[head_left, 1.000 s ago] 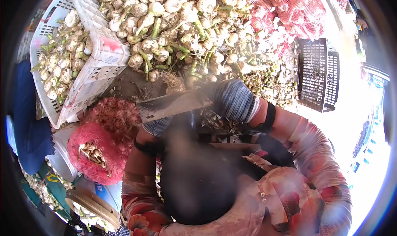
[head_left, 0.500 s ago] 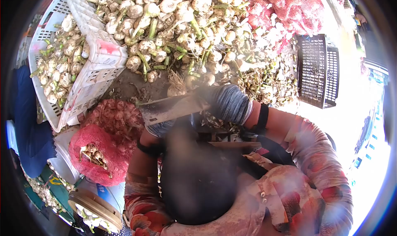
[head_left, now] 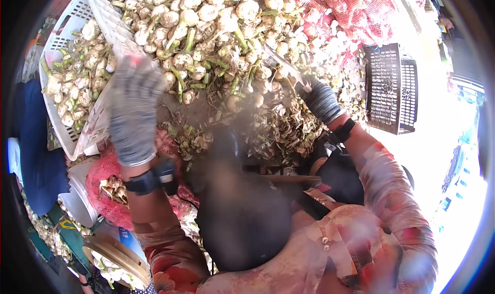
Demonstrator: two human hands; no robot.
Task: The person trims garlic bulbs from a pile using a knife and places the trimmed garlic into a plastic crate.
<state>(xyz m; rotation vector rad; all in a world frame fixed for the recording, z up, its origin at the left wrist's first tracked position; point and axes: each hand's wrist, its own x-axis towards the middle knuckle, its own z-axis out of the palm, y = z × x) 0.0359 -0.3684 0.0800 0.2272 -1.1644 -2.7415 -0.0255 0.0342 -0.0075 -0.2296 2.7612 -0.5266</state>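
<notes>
My left hand (head_left: 135, 111), in a grey knitted glove, is at the near right side of the white plastic crate (head_left: 98, 119); motion smears its fingers, so whether it holds anything cannot be made out. Garlic bulbs (head_left: 80, 82) with short green stems fill the crate. My right hand (head_left: 320, 99), gloved too, is closed around a knife (head_left: 282, 63) whose blade points up and left over the big garlic heap (head_left: 206, 15). Below the knife lies a pile of brown and green garlic trimmings (head_left: 281, 124).
Red mesh sacks (head_left: 356, 10) stand at the back, and another mesh sack (head_left: 111, 211) sits at the lower left. Black crates (head_left: 384, 87) are on the right. A bucket of pale pieces (head_left: 116, 258) is at the bottom left, near a person's dark-blue sleeve or trouser leg (head_left: 36, 149).
My hands have moved apart: the left up and left to the white crate, the right up and right with the knife. The trimmings between them have come into view.
</notes>
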